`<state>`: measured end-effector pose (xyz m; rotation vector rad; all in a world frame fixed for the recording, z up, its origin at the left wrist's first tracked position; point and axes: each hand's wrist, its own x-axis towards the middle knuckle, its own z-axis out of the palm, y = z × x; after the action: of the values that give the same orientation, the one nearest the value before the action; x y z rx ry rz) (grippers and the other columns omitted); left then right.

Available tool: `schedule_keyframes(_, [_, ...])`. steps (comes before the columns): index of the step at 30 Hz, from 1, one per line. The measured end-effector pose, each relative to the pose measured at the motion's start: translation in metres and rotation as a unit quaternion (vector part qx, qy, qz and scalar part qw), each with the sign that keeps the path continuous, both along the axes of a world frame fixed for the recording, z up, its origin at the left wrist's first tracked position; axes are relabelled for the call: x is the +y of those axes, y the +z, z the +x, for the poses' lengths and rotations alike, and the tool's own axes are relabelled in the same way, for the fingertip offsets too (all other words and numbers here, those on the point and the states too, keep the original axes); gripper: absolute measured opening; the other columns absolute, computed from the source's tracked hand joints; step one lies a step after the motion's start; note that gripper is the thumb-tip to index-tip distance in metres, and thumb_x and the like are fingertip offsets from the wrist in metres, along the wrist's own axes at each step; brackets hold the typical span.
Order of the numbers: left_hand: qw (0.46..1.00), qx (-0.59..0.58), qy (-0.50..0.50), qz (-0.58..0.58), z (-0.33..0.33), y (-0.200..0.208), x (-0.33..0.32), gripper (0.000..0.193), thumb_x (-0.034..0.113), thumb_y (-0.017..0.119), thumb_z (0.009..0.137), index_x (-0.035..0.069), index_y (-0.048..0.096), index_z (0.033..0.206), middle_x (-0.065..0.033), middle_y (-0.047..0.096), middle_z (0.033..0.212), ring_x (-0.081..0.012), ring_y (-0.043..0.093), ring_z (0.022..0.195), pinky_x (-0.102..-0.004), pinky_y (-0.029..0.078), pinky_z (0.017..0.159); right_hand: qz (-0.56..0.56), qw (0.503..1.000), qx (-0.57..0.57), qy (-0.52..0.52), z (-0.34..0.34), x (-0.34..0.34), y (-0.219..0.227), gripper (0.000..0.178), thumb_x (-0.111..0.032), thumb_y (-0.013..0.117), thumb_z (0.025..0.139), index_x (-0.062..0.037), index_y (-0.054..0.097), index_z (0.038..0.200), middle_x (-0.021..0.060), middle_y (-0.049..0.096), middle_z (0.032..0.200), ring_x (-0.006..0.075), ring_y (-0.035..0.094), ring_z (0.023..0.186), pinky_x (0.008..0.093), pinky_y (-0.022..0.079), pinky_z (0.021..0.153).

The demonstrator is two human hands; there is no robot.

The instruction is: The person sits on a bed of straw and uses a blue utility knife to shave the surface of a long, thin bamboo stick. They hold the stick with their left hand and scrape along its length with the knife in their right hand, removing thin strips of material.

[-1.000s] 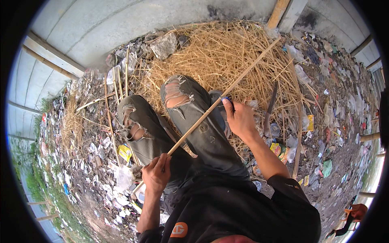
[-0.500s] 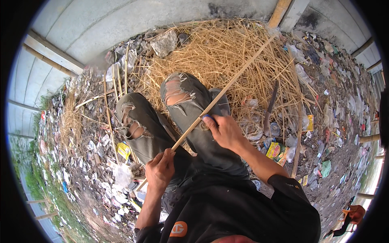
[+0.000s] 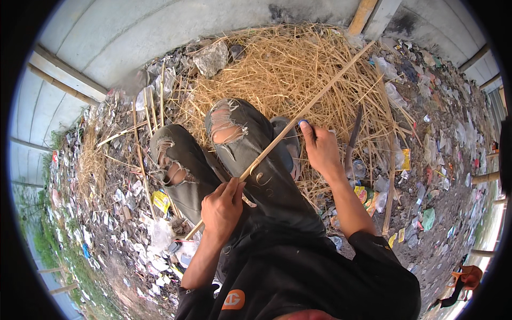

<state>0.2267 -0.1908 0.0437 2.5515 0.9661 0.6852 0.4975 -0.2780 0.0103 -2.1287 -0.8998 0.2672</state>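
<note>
My left hand (image 3: 221, 208) is closed around a long pale bamboo strip (image 3: 325, 92) near its lower end. The strip slants across my knees from lower left to upper right, over the straw. Beside the strip is my right hand (image 3: 322, 149), its fingers curled and its thumb up. A small blue thing (image 3: 303, 122) shows at that thumb, close against the strip; its kind is not clear, and the palm side is hidden. Thin curled shavings (image 3: 259, 177) lie on my right trouser leg (image 3: 277, 186).
A heap of straw-like shavings (image 3: 288, 64) lies ahead, with a dark long blade-like tool (image 3: 354, 133) at its right. Several bamboo sticks (image 3: 141, 154) lie at the left. A grey rock (image 3: 210, 58) sits near the concrete wall (image 3: 149, 32). Litter covers the ground; an orange chair (image 3: 469, 278) stands far right.
My right hand has moved up and rightward along the strip, its thumb now higher. My left hand has shifted slightly up and right with the strip. Curled shavings now show on my trouser leg.
</note>
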Motion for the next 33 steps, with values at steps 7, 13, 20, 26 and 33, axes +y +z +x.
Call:
schedule_keyframes(7, [0.999,0.011,0.006,0.049,-0.001,-0.006,-0.002,0.012,0.020,0.075,0.096,0.011,0.071,0.103,-0.0079,0.070,0.076,-0.0310,0.070,0.063,-0.0427,0.055,0.053,0.021,0.999,-0.016,0.018,-0.002,0.005,-0.019,0.058,-0.046,0.052,0.110,0.0034,0.063,0.081,0.0221,0.054,0.058,0.0410,0.053,0.054,0.0487,0.041,0.055])
schedule_keyframes(13, [0.998,0.026,0.011,0.054,-0.002,-0.006,-0.004,0.013,0.019,0.075,0.095,0.010,0.071,0.103,-0.0081,0.070,0.078,-0.0306,0.071,0.063,-0.0425,0.056,0.053,0.036,0.995,0.085,0.045,-0.006,0.007,-0.010,0.064,-0.050,0.052,0.109,0.0037,0.060,0.076,0.0165,0.050,0.055,0.0297,0.048,0.052,0.0454,0.040,0.055])
schedule_keyframes(20, [0.999,0.021,0.025,0.002,0.000,-0.003,-0.006,0.011,0.018,0.075,0.094,0.009,0.072,0.101,-0.0085,0.070,0.078,-0.0320,0.070,0.063,-0.0436,0.055,0.054,-0.008,0.993,0.091,0.069,0.000,0.006,-0.007,0.061,-0.052,0.049,0.109,0.0024,0.067,0.088,0.0205,0.057,0.060,0.0372,0.061,0.059,0.0456,0.046,0.059])
schedule_keyframes(26, [1.000,-0.006,0.023,-0.013,0.003,-0.001,-0.004,0.011,0.017,0.076,0.094,0.009,0.074,0.101,-0.0094,0.071,0.079,-0.0331,0.068,0.060,-0.0437,0.054,0.054,-0.007,0.980,0.133,0.146,-0.011,0.006,-0.009,0.067,-0.056,0.049,0.108,0.0023,0.067,0.080,0.0163,0.055,0.057,0.0306,0.061,0.059,0.0437,0.047,0.062])
schedule_keyframes(33, [0.999,-0.022,0.015,-0.029,-0.004,-0.005,0.000,0.011,0.016,0.076,0.095,0.008,0.073,0.103,-0.0103,0.068,0.074,-0.0339,0.067,0.059,-0.0435,0.053,0.053,-0.002,0.986,0.132,0.099,0.005,-0.009,0.016,0.059,-0.050,0.055,0.107,0.0022,0.069,0.083,0.0177,0.059,0.060,0.0347,0.056,0.055,0.0453,0.044,0.058])
